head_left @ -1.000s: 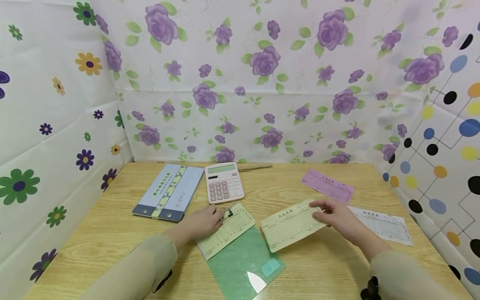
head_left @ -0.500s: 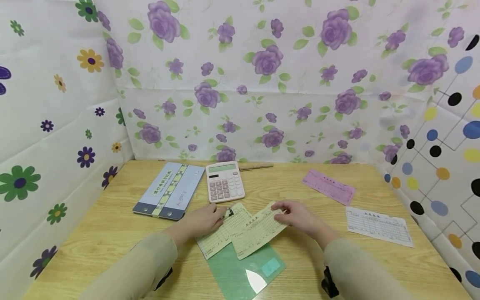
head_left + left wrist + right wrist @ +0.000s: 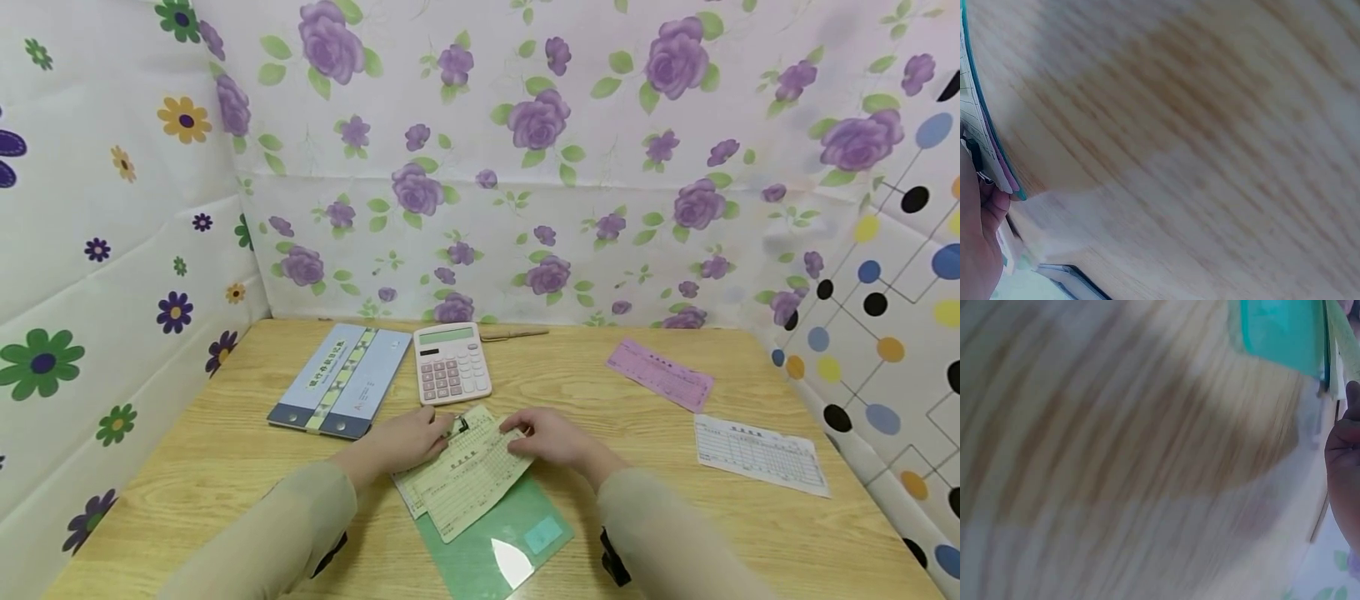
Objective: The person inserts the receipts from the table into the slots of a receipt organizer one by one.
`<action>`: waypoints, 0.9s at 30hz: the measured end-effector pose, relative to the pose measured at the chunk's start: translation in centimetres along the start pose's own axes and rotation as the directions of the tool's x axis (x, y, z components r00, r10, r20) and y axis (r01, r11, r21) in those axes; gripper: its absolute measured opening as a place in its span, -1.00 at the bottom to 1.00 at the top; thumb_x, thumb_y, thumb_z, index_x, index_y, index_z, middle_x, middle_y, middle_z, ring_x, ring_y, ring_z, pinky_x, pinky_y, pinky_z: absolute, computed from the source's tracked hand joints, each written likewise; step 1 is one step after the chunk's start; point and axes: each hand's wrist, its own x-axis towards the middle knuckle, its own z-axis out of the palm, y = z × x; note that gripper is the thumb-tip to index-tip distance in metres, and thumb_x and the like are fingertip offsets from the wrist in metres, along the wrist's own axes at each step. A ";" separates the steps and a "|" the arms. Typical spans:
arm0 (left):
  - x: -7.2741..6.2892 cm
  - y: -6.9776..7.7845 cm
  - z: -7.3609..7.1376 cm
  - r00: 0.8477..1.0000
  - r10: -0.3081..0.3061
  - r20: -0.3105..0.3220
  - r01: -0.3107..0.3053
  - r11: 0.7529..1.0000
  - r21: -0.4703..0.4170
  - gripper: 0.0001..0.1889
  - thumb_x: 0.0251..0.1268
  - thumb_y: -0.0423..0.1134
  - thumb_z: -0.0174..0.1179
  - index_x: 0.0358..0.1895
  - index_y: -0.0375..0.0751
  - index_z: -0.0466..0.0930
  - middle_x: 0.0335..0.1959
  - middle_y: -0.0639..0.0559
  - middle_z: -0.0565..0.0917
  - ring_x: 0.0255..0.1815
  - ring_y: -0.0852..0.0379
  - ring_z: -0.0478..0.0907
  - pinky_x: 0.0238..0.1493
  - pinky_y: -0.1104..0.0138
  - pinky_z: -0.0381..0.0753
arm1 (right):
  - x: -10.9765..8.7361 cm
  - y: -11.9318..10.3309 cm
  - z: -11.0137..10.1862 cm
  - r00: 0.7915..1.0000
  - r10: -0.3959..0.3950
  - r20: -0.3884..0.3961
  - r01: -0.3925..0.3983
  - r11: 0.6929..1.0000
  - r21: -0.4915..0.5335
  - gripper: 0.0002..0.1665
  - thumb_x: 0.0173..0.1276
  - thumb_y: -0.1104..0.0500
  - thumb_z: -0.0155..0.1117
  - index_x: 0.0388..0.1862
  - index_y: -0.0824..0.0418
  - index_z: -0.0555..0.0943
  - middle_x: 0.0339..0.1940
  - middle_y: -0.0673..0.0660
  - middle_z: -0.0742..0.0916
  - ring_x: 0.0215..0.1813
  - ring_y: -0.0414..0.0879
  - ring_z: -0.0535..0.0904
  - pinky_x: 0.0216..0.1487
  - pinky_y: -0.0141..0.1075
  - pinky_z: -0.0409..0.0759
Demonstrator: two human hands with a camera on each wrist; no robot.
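Note:
My right hand [image 3: 551,437] pinches the upper right end of a pale yellow printed slip [image 3: 474,479]. This slip lies at a tilt over another yellow slip [image 3: 476,414] on a green, see-through clipboard [image 3: 525,546]. My left hand [image 3: 397,442] grips the clipboard's top left end, at its metal clip [image 3: 459,426] with a black part. In the left wrist view the left fingers [image 3: 994,203] curl at the board's corner, beside white and pink paper edges [image 3: 997,150]. The right wrist view catches my right hand [image 3: 1344,447] at its edge, close to the yellow paper.
A blue account book [image 3: 341,379] with a patterned band lies behind my left hand. Next to it are a pink and white calculator [image 3: 452,362] and a brown pen [image 3: 516,335]. A pink slip [image 3: 660,374] and a white slip [image 3: 761,454] lie at right. Floral cloth [image 3: 547,208] encloses the table.
My right hand has moved left, carrying the yellow slip from the right of the clipboard to over the other yellow slip. The left hand has stayed at the clip.

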 end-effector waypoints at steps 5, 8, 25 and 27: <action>0.2 0.0 0.2 1.000 -0.009 -0.003 0.009 1.000 -0.002 -0.61 0.45 -0.02 -0.06 0.23 -0.06 0.34 -0.41 0.09 0.33 -0.52 0.24 0.28 -0.52 0.37 0.32 | 0.7 -0.7 0.8 1.000 -0.006 0.025 0.007 1.000 -0.026 -0.67 0.30 0.11 0.24 0.04 0.10 0.62 0.03 0.07 0.62 0.06 -0.05 0.49 0.10 -0.08 0.41; 0.2 -0.1 0.3 1.000 -0.020 -0.003 0.020 1.000 -0.010 -0.63 0.45 -0.01 -0.06 0.21 -0.04 0.34 -0.41 0.09 0.33 -0.52 0.23 0.28 -0.52 0.36 0.32 | 1.0 -0.9 1.2 0.999 -0.022 0.036 0.024 0.998 -0.054 -0.64 0.30 0.09 0.24 0.06 0.13 0.61 0.04 0.09 0.63 0.08 -0.02 0.50 0.11 -0.08 0.41; 0.5 0.2 0.1 0.995 -0.068 0.066 0.070 0.997 -0.024 -0.58 0.46 -0.05 -0.09 0.28 -0.12 0.28 -0.35 0.02 0.40 -0.47 0.19 0.35 -0.45 0.30 0.41 | 1.4 -1.5 4.1 0.999 -0.010 -0.054 -0.001 0.977 -0.213 -0.40 0.09 0.02 0.43 0.11 0.23 0.55 -0.09 0.19 0.58 -0.09 0.02 0.47 0.01 -0.07 0.42; 0.5 0.2 0.0 0.994 -0.078 0.076 0.081 0.996 -0.036 -0.57 0.46 -0.06 -0.09 0.29 -0.14 0.28 -0.33 0.02 0.41 -0.44 0.18 0.37 -0.42 0.28 0.43 | 1.3 -1.5 4.1 0.998 -0.006 -0.055 -0.006 0.974 -0.227 -0.40 0.11 0.02 0.42 0.11 0.22 0.55 -0.08 0.19 0.58 -0.10 0.01 0.46 -0.01 -0.08 0.42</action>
